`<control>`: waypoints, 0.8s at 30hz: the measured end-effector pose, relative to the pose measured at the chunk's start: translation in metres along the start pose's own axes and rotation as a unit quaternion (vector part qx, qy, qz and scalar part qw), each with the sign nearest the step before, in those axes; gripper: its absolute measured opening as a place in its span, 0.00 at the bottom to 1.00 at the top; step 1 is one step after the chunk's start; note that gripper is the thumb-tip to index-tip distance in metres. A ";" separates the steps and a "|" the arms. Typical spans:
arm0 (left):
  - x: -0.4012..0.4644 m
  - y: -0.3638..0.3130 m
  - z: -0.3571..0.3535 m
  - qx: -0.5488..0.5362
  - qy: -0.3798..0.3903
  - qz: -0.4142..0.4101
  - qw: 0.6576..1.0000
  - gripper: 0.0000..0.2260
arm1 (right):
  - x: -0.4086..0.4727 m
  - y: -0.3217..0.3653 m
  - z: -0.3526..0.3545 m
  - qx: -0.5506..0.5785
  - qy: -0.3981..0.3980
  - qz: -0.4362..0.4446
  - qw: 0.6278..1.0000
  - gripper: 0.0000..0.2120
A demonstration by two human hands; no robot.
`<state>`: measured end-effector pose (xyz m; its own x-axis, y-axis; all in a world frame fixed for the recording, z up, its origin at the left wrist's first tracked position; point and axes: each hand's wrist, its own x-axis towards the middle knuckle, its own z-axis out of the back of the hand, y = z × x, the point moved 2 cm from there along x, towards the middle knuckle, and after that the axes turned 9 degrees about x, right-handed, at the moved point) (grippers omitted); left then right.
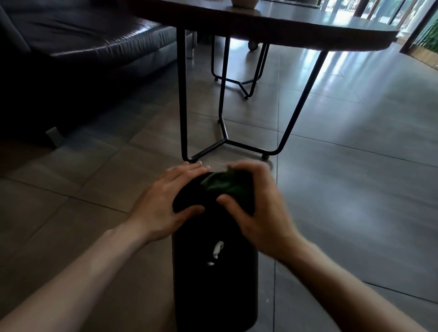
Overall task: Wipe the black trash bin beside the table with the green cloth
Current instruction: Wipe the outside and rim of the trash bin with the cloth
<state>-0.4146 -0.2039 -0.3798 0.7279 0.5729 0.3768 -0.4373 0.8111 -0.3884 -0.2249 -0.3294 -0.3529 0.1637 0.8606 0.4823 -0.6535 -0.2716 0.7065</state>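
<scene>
A tall black trash bin [213, 284] stands on the tiled floor just in front of me, near the table's wire legs. A small white mark shows on its near side. My left hand [166, 201] lies flat against the bin's upper left side, fingers together, thumb across the front. My right hand [256, 203] is clenched over the green cloth [222, 184], pressing it onto the bin's top right. Only a crumpled patch of the cloth shows between my fingers.
A dark wooden table [296, 26] on thin black metal legs [182, 99] stands directly beyond the bin. A black leather sofa [78, 42] fills the left background. A pot [244, 2] sits on the table. Grey tiled floor [355, 166] stretches to the right.
</scene>
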 end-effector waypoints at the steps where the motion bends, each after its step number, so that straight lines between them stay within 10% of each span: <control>1: 0.002 0.001 -0.001 -0.005 0.000 0.002 1.000 0.31 | -0.011 -0.003 -0.014 -0.050 0.033 0.014 0.998 0.24; 7: 0.007 0.014 0.001 -0.017 -0.006 0.031 0.999 0.32 | -0.073 -0.021 -0.058 -0.201 0.157 0.150 0.955 0.34; 13: 0.006 0.018 0.004 -0.020 0.008 0.040 0.999 0.34 | -0.142 -0.042 -0.064 -0.290 0.182 0.325 0.882 0.22; 18: 0.006 0.015 0.004 -0.037 0.008 0.044 0.998 0.33 | -0.105 -0.044 -0.047 -0.256 0.165 0.310 0.901 0.18; 24: -0.001 0.015 -0.005 -0.044 0.006 0.061 0.997 0.34 | -0.030 -0.034 -0.033 -0.224 -0.010 0.088 0.970 0.21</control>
<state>-0.4192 -0.1927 -0.3898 0.6788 0.6652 0.3111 -0.4758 0.7211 -0.5037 -0.2319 -0.3314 -0.4080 0.0315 0.8075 0.5890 -0.9280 -0.1953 0.3173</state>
